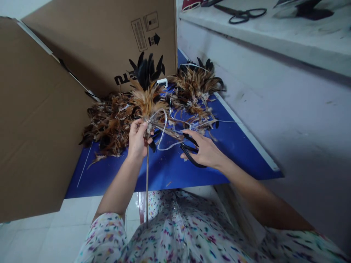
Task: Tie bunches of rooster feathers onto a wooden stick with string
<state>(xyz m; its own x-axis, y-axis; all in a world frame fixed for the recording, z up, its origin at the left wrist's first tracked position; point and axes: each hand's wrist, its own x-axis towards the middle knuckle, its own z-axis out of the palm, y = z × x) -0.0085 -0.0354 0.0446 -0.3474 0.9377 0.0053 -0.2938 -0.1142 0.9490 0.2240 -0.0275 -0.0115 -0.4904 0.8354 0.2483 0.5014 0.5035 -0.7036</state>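
My left hand [139, 139] is closed round the base of a feather duster [148, 96], whose tan and black feathers fan upward. Its thin stick [147, 175] runs down towards my lap. In my right hand [204, 149] are black-handled scissors [189, 147], my fingers in the loops. Their blades point left and reach the binding just beside my left fingertips; whether the tips are parted I cannot tell. A loop of white string [161, 137] hangs from the binding between both hands.
Loose brown feathers [109, 128] pile on the blue table [175, 175] at left. Another feather bundle [196, 86] lies at back right. Cardboard [109, 40] walls the left and back. A ledge [274, 33] at upper right bears a second pair of scissors [242, 15].
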